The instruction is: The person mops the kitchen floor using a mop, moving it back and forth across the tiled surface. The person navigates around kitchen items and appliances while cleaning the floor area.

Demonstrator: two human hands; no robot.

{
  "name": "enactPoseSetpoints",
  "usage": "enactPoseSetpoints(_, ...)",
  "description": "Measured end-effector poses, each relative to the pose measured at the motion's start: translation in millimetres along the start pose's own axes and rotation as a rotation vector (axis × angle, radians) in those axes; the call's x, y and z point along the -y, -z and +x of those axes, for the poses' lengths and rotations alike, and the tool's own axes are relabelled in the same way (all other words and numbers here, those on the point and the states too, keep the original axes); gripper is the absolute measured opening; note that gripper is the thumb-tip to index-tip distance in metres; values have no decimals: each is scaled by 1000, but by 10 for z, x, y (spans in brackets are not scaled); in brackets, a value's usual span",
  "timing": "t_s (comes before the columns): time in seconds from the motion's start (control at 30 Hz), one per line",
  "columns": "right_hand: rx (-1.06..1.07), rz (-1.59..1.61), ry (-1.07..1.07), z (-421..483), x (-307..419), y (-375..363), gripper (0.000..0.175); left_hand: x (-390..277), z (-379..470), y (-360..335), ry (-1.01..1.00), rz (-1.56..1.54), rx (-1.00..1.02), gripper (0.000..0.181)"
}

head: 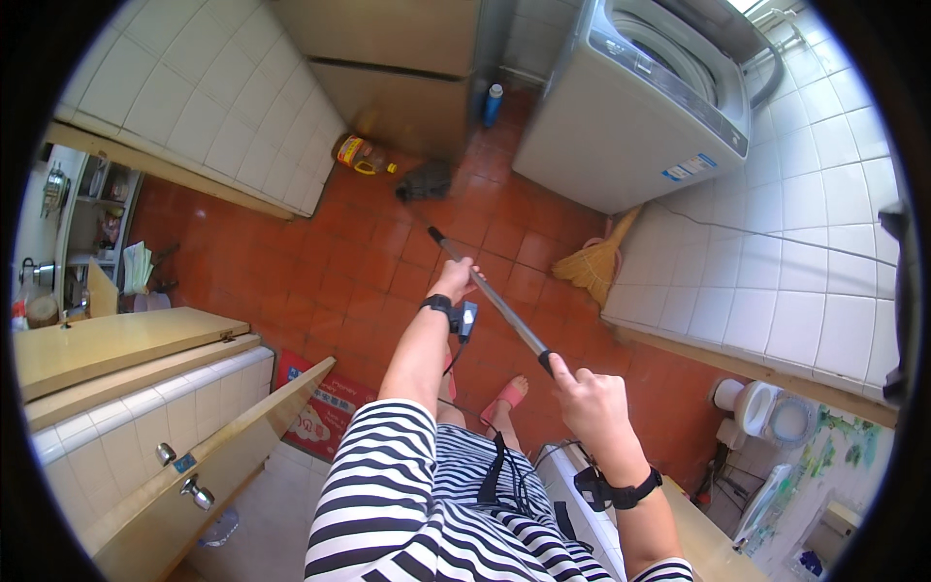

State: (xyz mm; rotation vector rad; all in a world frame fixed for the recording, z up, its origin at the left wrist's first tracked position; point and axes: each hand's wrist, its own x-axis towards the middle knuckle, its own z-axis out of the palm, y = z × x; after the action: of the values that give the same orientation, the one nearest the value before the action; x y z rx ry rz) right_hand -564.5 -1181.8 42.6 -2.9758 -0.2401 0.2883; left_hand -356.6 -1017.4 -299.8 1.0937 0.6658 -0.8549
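Observation:
A mop with a grey metal pole (509, 313) slants across the middle of the view. My left hand (456, 279) grips the pole partway along, below a black joint (436, 233). My right hand (595, 406) is closed around the black grip at the near end, with the index finger laid along it. The dark, blurred mop head (425, 181) rests on the red tiled floor (349, 251) in front of the refrigerator (400, 102). Beside it lies a large plastic oil bottle (364, 154) with a yellow cap and handle.
A top-loading washing machine (618, 124) stands at the upper right, its lid up. A straw broom (596, 258) leans by the tiled wall. A blue bottle (493, 105) stands in the gap beside the refrigerator. An open door (233, 451) and a red mat (320, 415) are at lower left.

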Motion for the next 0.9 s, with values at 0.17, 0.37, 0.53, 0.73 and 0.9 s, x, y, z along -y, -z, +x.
enactPoseSetpoints(0.17,38,-97,13,-180,-53,160,53,46,-206,-134,127,122,-65,23)
enactPoseSetpoints(0.37,18,-136,-280,-903,-249,481,55,568,-226,-1139,246,228,154,17)
enactPoseSetpoints(0.53,6,-117,-610,-1324,-133,514,50,1056,-182,-1985,344,451,434,19)
enactPoseSetpoints(0.73,17,122,-953,-1641,182,664,56,1802,-400,-2413,420,569,621,19)
enactPoseSetpoints(0.9,27,333,-964,-1703,276,825,57,1722,-753,-2084,422,679,574,21)
